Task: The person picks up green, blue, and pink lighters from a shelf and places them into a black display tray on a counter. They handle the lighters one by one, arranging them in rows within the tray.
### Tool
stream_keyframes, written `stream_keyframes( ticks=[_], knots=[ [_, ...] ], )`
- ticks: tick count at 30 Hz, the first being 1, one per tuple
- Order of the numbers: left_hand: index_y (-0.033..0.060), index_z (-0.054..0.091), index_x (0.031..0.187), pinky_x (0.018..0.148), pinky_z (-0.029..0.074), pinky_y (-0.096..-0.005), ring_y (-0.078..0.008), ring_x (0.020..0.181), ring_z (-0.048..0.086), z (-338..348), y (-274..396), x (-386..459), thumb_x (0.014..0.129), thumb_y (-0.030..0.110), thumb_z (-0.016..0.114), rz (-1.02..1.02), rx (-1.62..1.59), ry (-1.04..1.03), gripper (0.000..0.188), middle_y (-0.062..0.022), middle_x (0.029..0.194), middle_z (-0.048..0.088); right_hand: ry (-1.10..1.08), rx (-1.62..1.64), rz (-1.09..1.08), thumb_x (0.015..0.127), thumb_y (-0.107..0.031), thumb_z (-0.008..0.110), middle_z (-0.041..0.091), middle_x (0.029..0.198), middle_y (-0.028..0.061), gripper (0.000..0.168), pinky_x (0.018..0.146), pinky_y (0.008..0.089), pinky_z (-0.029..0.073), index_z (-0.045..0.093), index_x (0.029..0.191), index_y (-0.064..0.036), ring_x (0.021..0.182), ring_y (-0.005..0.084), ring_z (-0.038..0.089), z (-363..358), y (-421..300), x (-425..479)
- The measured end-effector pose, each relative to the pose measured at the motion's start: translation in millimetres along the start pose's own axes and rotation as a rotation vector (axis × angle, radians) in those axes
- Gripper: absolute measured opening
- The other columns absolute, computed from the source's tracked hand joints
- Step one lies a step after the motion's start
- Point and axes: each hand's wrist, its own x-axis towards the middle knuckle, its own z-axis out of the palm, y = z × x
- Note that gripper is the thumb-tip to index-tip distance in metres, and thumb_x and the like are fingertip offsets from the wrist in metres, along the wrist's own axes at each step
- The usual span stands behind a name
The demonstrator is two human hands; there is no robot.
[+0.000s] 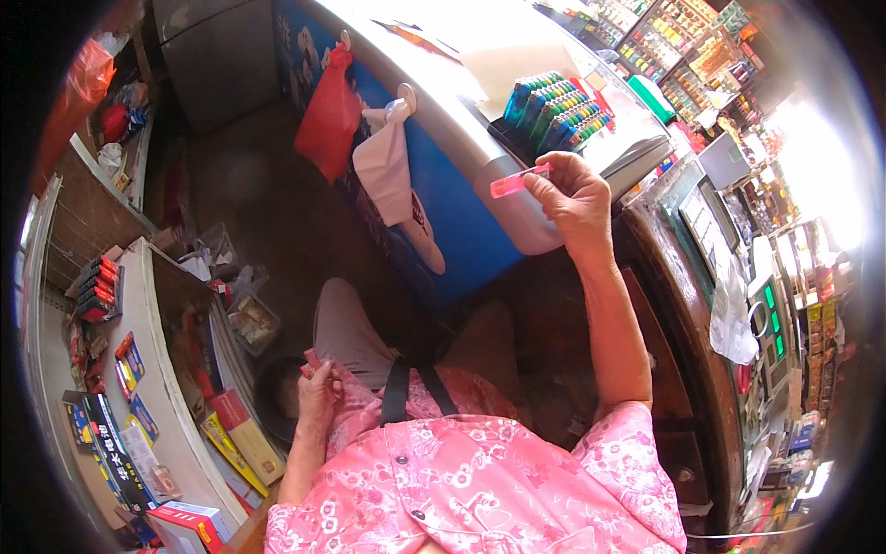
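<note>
In the head view, my right hand (574,197) is raised at the corner of a blue-sided counter (450,208). Its thumb and fingers pinch a pink translucent lighter (516,181), held roughly level. Just beyond the hand, on the counter top, a dark tray holds rows of blue and green lighters (550,111) with coloured tops. My left hand (320,395) rests low by my lap, near my thigh, closed around a small pinkish-red object (311,361); it looks like a lighter, but the fingers hide most of it.
A red bag (332,114) and a white bag (384,159) hang from hooks on the counter's side. Shelves at left hold a rack of red lighters (100,289) and boxes (190,526). A wooden desk (682,298) with a scale (772,332) curves along the right.
</note>
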Motion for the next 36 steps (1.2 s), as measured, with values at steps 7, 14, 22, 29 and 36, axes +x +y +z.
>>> stream_keyframes(
  ticks=[7, 14, 22, 29, 36],
  knots=[
    [0.0051, 0.058, 0.089, 0.042, 0.04, -0.0212, -0.0095, 0.049, 0.052, -2, -2, 2, 0.083, 0.017, 0.062, -0.002, -0.018, -0.013, 0.014, -0.0025, 0.068, 0.058, 0.066, -0.065, 0.022, 0.075, -0.014, 0.074, 0.058, 0.066, -0.0012, 0.022, 0.047, 0.0175, 0.04, 0.06, 0.087, -0.002, 0.055, 0.0031, 0.05, 4, 6, -6],
    [0.0049, 0.058, 0.089, 0.042, 0.041, -0.0214, -0.0097, 0.049, 0.052, -4, -4, 4, 0.083, 0.018, 0.062, -0.001, -0.013, -0.006, 0.015, -0.0027, 0.069, 0.058, 0.086, -0.18, -0.046, 0.077, -0.015, 0.072, 0.058, 0.063, 0.0005, 0.02, 0.046, 0.0188, 0.04, 0.061, 0.085, -0.001, 0.053, 0.0035, 0.049, 2, 6, -6],
    [0.0048, 0.058, 0.09, 0.043, 0.041, -0.0214, -0.0099, 0.049, 0.052, -5, -3, 5, 0.084, 0.017, 0.062, -0.006, -0.033, -0.029, 0.015, -0.0029, 0.069, 0.058, 0.081, -0.134, -0.053, 0.081, -0.009, 0.065, 0.062, 0.071, 0.0046, 0.016, 0.048, 0.0201, 0.043, 0.06, 0.093, 0.001, 0.056, 0.006, 0.054, 5, -2, -3],
    [0.0045, 0.058, 0.089, 0.042, 0.041, -0.0214, -0.0102, 0.048, 0.053, 2, 2, 1, 0.084, 0.017, 0.061, -0.026, -0.023, 0.005, 0.014, -0.0032, 0.069, 0.058, 0.125, -0.151, -0.027, 0.082, -0.008, 0.063, 0.063, 0.073, 0.0041, 0.015, 0.054, 0.0208, 0.045, 0.059, 0.091, 0.003, 0.061, 0.0062, 0.056, -4, -7, 3],
    [0.0064, 0.058, 0.088, 0.042, 0.041, -0.0205, -0.0097, 0.049, 0.053, 1, 2, 2, 0.084, 0.018, 0.062, -0.029, -0.035, -0.01, 0.013, -0.0024, 0.069, 0.058, 0.19, -0.204, -0.051, 0.08, -0.009, 0.065, 0.063, 0.071, 0.003, 0.016, 0.058, 0.02, 0.044, 0.06, 0.088, 0.003, 0.063, 0.0046, 0.055, -6, -3, 9]
  ],
)
